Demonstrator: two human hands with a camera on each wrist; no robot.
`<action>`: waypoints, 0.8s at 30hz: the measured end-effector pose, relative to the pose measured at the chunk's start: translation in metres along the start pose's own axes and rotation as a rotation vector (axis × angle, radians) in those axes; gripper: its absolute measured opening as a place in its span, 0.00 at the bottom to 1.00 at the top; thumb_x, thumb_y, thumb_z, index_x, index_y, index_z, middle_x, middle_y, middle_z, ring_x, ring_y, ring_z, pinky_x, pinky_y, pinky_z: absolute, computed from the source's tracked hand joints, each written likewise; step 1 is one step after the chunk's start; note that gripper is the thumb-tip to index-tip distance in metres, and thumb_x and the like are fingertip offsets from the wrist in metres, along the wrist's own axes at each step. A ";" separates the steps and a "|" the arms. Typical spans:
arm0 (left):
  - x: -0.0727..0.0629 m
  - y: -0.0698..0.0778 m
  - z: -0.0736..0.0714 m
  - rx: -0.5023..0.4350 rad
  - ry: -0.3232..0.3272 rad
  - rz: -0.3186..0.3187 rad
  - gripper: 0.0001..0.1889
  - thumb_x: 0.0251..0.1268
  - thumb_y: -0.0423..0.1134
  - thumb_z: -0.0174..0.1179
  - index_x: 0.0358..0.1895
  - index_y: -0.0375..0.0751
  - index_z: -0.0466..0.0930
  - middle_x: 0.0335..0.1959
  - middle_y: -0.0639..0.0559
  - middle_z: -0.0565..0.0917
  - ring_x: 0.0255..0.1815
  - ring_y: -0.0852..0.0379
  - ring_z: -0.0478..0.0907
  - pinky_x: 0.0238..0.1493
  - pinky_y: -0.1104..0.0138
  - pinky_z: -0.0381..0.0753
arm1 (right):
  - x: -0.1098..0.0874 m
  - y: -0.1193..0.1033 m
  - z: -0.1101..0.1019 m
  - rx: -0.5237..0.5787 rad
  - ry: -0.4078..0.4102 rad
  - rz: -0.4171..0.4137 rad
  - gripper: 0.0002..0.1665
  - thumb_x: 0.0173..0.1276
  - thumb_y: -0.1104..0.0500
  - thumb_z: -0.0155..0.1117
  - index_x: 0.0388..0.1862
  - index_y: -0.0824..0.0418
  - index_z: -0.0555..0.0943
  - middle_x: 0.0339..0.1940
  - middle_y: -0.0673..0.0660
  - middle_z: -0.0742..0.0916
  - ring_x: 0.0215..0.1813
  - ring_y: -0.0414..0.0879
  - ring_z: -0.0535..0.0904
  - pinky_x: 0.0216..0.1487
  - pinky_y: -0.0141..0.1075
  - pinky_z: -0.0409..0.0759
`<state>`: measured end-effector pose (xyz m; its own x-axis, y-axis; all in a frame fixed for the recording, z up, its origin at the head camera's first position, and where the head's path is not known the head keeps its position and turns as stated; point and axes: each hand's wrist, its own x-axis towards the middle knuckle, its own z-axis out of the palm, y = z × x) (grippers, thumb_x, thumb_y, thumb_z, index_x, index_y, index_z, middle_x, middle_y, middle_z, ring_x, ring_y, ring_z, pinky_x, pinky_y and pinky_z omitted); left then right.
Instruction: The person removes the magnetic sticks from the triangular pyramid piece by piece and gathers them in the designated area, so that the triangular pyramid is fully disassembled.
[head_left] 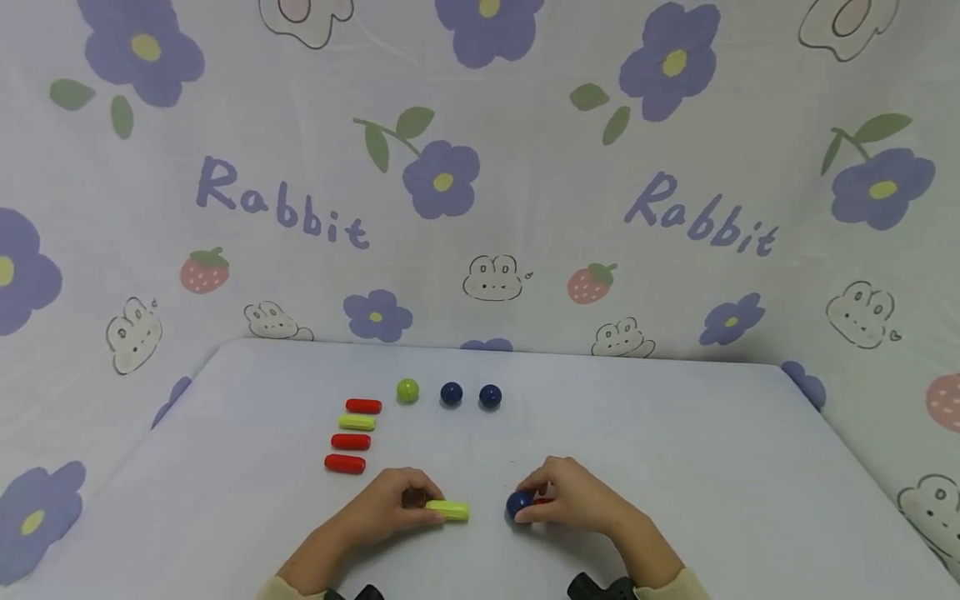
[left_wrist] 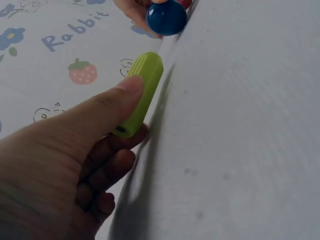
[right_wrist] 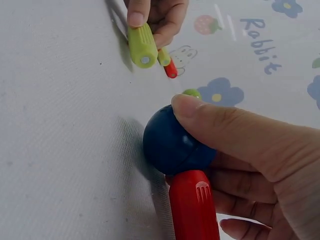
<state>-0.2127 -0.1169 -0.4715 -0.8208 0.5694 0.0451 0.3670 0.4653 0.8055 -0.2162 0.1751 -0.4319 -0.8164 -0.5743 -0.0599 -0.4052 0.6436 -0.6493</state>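
Observation:
Between thumb and fingers my left hand pinches a yellow-green ribbed rod. One end of that rod points towards my other hand, and in the right wrist view a small silver disc shows in it. My right hand holds a dark blue ball by thumb and fingertips. A red rod touches the ball's underside in the right wrist view; its far end runs out of that frame. A short gap parts the green rod from the blue ball.
On the white table, a column of rods stands left: red rods and one yellow-green rod. Behind lie a green ball and two dark blue balls. A printed cloth hangs at the back.

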 end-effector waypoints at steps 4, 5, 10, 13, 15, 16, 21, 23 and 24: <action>-0.003 -0.001 -0.001 -0.011 0.021 -0.042 0.12 0.53 0.47 0.67 0.41 0.48 0.83 0.33 0.59 0.80 0.33 0.66 0.71 0.35 0.76 0.74 | 0.000 0.000 0.000 0.013 -0.003 -0.011 0.21 0.55 0.49 0.71 0.41 0.63 0.85 0.33 0.50 0.86 0.34 0.38 0.73 0.33 0.28 0.70; -0.005 -0.002 -0.001 -0.018 0.029 -0.052 0.13 0.53 0.47 0.67 0.41 0.48 0.83 0.33 0.59 0.80 0.33 0.65 0.71 0.35 0.76 0.74 | -0.001 0.001 -0.001 0.015 -0.003 -0.015 0.21 0.55 0.49 0.71 0.41 0.63 0.85 0.33 0.50 0.86 0.34 0.38 0.73 0.33 0.28 0.70; -0.017 -0.006 -0.010 -0.034 0.076 -0.092 0.13 0.49 0.48 0.69 0.37 0.48 0.82 0.29 0.55 0.78 0.32 0.64 0.71 0.32 0.76 0.72 | -0.001 0.002 -0.001 0.010 0.001 -0.027 0.22 0.54 0.49 0.71 0.41 0.64 0.85 0.33 0.50 0.86 0.34 0.37 0.73 0.33 0.27 0.71; -0.027 -0.012 -0.022 -0.045 0.079 -0.131 0.14 0.48 0.48 0.70 0.36 0.47 0.82 0.29 0.54 0.78 0.32 0.63 0.72 0.32 0.75 0.73 | -0.001 0.002 -0.001 0.007 0.000 -0.029 0.22 0.54 0.49 0.71 0.41 0.64 0.85 0.34 0.51 0.86 0.34 0.38 0.73 0.33 0.28 0.71; -0.032 -0.017 -0.033 -0.044 0.074 -0.157 0.14 0.47 0.47 0.71 0.36 0.46 0.82 0.29 0.53 0.78 0.31 0.62 0.72 0.32 0.75 0.73 | -0.001 0.002 -0.001 0.007 -0.001 -0.022 0.22 0.54 0.49 0.71 0.41 0.63 0.85 0.34 0.51 0.87 0.34 0.38 0.73 0.33 0.28 0.71; -0.035 -0.020 -0.039 -0.042 0.074 -0.168 0.14 0.47 0.47 0.71 0.36 0.45 0.83 0.29 0.53 0.77 0.31 0.62 0.72 0.31 0.75 0.73 | -0.001 0.002 -0.001 0.007 -0.002 -0.017 0.22 0.54 0.49 0.71 0.41 0.63 0.85 0.34 0.51 0.87 0.34 0.37 0.73 0.33 0.28 0.71; -0.044 -0.031 -0.061 -0.034 0.080 -0.184 0.14 0.48 0.44 0.71 0.36 0.41 0.83 0.28 0.52 0.76 0.29 0.64 0.71 0.30 0.75 0.72 | -0.002 0.001 -0.001 0.011 -0.001 0.000 0.21 0.54 0.49 0.71 0.41 0.63 0.85 0.35 0.51 0.87 0.35 0.37 0.74 0.33 0.28 0.71; -0.048 -0.035 -0.067 -0.031 0.081 -0.177 0.14 0.48 0.43 0.70 0.36 0.39 0.83 0.28 0.51 0.77 0.29 0.66 0.70 0.30 0.75 0.72 | -0.002 0.000 -0.001 0.015 0.000 -0.006 0.21 0.54 0.49 0.71 0.41 0.63 0.85 0.35 0.51 0.87 0.35 0.38 0.74 0.33 0.28 0.71; -0.049 -0.036 -0.069 -0.028 0.083 -0.169 0.14 0.49 0.43 0.70 0.36 0.38 0.83 0.28 0.51 0.77 0.29 0.66 0.70 0.30 0.75 0.72 | -0.002 0.000 -0.001 0.018 0.001 -0.010 0.21 0.54 0.49 0.71 0.41 0.63 0.85 0.35 0.51 0.87 0.35 0.39 0.74 0.33 0.28 0.71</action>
<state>-0.2155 -0.2086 -0.4622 -0.9037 0.4259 -0.0447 0.2093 0.5302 0.8216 -0.2147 0.1767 -0.4314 -0.8127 -0.5803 -0.0529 -0.4058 0.6287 -0.6634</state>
